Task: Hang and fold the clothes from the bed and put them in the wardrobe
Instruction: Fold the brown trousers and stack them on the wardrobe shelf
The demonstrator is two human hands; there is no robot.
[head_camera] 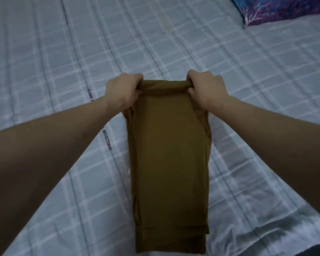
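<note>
A pair of mustard-brown trousers (169, 159), folded lengthwise into a long narrow strip, lies on the bed (44, 61), which is covered by a pale blue checked sheet. The left hand (123, 91) and right hand (206, 89) each have a closed grip on a far corner of the trousers, fingers curled over the rolled far edge. A purple-and-blue patterned pillow (284, 10) lies well beyond the trousers, to their right.

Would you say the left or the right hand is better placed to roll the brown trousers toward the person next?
Neither: left hand and right hand grip opposite ends of the brown trousers' rolled far edge.
</note>
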